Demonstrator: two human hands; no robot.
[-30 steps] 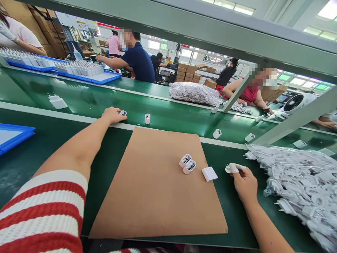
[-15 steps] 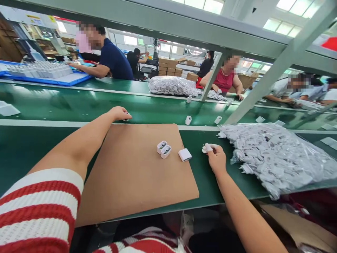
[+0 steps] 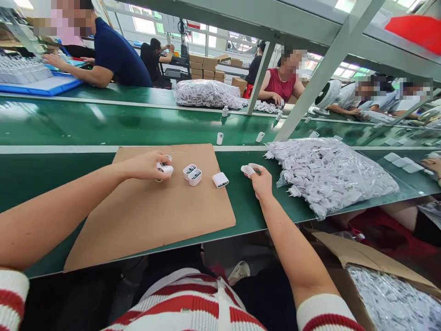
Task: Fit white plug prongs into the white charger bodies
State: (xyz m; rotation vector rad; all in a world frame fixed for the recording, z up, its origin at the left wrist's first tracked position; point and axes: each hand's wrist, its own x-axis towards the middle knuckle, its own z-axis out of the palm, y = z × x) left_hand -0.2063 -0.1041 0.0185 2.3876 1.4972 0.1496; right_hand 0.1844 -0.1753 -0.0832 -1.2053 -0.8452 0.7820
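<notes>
My left hand (image 3: 149, 166) is over the left part of the cardboard sheet (image 3: 155, 207), fingers closed round white plastic charger housings (image 3: 166, 169); their number is partly hidden by the fingers. To its right, two open-ended white charger housings (image 3: 192, 174) stand side by side, dark parts showing inside. Another white housing (image 3: 220, 179) lies on its side near the sheet's right edge. Past that edge, my right hand (image 3: 262, 180) pinches a small white plug piece (image 3: 247, 170) above the green bench. A clear bag of white plug pieces (image 3: 330, 172) lies right of this hand.
Two single housings (image 3: 219, 138) stand on the green conveyor belt (image 3: 138, 124) behind the sheet. A slanted grey post (image 3: 310, 92) rises beyond the bag. Co-workers sit across the belt. Below right is an open carton (image 3: 344, 246) with bagged white parts.
My left hand has come back from the belt's edge onto the cardboard, with white housings now showing in its fingers. My right hand still holds the plug piece. The camera view has shifted.
</notes>
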